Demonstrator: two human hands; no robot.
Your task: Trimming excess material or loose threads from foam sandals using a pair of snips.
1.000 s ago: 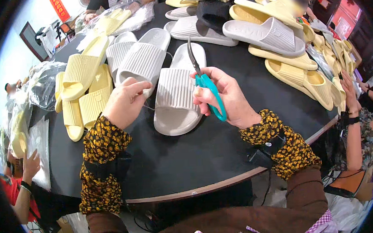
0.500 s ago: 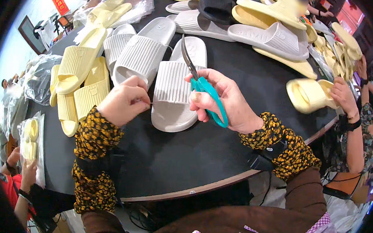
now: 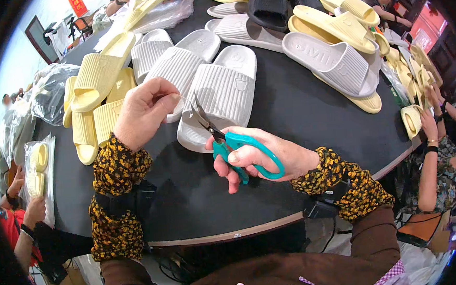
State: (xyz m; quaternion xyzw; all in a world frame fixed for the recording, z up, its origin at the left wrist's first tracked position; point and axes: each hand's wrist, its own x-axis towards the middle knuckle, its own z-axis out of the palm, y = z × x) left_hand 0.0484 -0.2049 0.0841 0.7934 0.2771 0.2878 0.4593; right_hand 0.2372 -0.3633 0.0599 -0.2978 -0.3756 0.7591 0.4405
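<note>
A pair of scissors (image 3: pixel 246 146) with teal handles is in my right hand (image 3: pixel 271 158), fingers through the loops. Their blades are parted and point up and left, over a light grey ribbed slide slipper (image 3: pixel 217 93). My left hand (image 3: pixel 150 110) is closed in a pinch on a thin pale strand (image 3: pixel 186 100), which runs toward the slipper's strap beside the blade tips. The slipper lies on the black table (image 3: pixel 190 207) with its open toe toward me. Another grey slipper (image 3: pixel 174 67) lies just behind my left hand.
Yellow slippers (image 3: pixel 96 77) are heaped to the left; grey, black and yellow ones (image 3: pixel 333 63) are stacked at the right. At the far left a person's hand (image 3: pixel 34 211) holds bagged yellow slippers (image 3: pixel 37 170). Another person's hand (image 3: pixel 429 125) is by a yellow slipper (image 3: pixel 411 121) at the right.
The scissors have swung from upright to pointing up-left, moved lower and opened. My left hand has risen slightly with the strand. The person at the right has moved a yellow slipper farther away.
</note>
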